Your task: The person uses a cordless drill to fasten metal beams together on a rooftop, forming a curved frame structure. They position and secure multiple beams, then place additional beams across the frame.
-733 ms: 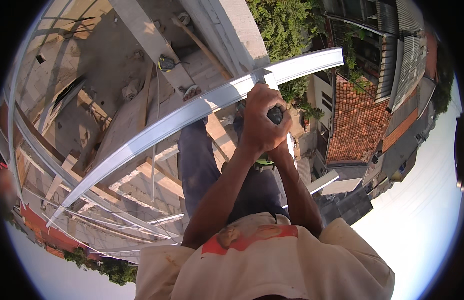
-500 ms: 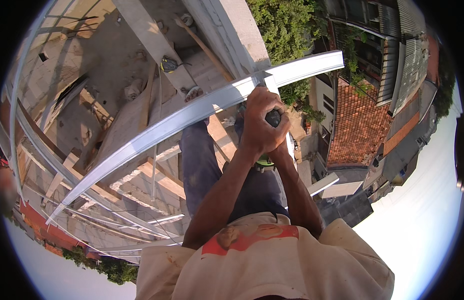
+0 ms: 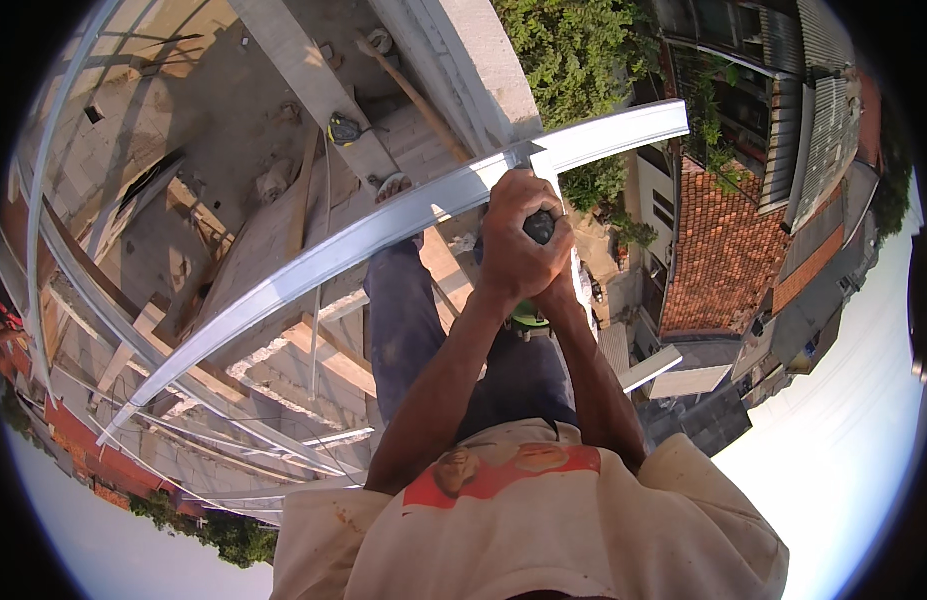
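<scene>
Two hands, the left hand (image 3: 510, 240) and the mostly covered right hand (image 3: 558, 290), are closed around one black and green tool (image 3: 539, 227) at the centre of the frame. One silver beam (image 3: 403, 221) crosses above them, partly hiding one leg (image 3: 403, 325); one tiled roof (image 3: 718, 250) is at right.

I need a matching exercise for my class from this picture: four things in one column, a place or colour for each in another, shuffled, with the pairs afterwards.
Things
1. metal beam
2. tiled roof
3. leafy tree
4. black tool end

Places and colours
A. inside the left hand's grip
B. green, at the picture's top edge
C. silver, crossing beyond the hands
D. orange-brown, towards the right

Pairs: 1-C, 2-D, 3-B, 4-A
</scene>
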Motion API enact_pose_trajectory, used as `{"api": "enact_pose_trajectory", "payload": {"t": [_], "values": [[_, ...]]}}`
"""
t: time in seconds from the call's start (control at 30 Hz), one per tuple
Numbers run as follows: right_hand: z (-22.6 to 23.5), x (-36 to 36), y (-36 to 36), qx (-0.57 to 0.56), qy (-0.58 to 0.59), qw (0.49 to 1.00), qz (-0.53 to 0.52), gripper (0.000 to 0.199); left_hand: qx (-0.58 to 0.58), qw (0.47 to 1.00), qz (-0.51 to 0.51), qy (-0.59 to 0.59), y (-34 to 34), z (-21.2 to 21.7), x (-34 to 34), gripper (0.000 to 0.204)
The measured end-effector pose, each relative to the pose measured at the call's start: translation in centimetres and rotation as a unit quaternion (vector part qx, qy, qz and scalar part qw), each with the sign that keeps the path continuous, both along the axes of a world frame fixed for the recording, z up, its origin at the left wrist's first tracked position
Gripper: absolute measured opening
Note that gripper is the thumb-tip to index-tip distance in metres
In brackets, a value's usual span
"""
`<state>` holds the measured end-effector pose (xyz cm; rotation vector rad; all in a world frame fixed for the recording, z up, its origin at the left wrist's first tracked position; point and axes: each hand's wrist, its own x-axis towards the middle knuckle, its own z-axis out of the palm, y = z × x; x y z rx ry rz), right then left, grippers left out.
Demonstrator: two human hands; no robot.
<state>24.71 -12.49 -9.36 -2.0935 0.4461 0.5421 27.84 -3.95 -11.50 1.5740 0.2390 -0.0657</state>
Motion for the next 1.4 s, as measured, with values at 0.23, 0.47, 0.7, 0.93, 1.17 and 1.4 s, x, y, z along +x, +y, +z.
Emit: {"api": "enact_pose_trajectory", "payload": {"t": [0.23,0.47,0.7,0.93,1.17,1.4], "values": [[-0.1,0.3,-0.4,0.004,-0.005,1.0,0.003,0.034,-0.013,0.999,-0.026,0.028,-0.2,0.7,0.2,0.02],[0.0,0.6,-0.8,0.007,-0.006,1.0,0.006,0.034,-0.014,0.999,-0.031,0.03,-0.4,0.8,0.5,0.014],[0.2,0.4,-1.0,0.01,-0.005,1.0,0.009,0.034,-0.01,0.999,-0.036,0.036,-0.8,0.8,0.8,0.015],[0.6,0.6,-1.4,0.01,-0.005,1.0,0.014,0.035,0.006,0.999,-0.01,0.03,-1.3,1.3,1.0,0.016],[1.4,0.2,-1.8,0.009,0.004,1.0,0.019,0.035,0.004,0.999,-0.021,0.026,-1.2,0.9,1.1,0.013],[1.3,0.2,-1.9,0.01,0.011,1.0,0.023,0.035,0.011,1.0,-0.008,0.021,-1.5,1.0,1.1,0.013]]}}
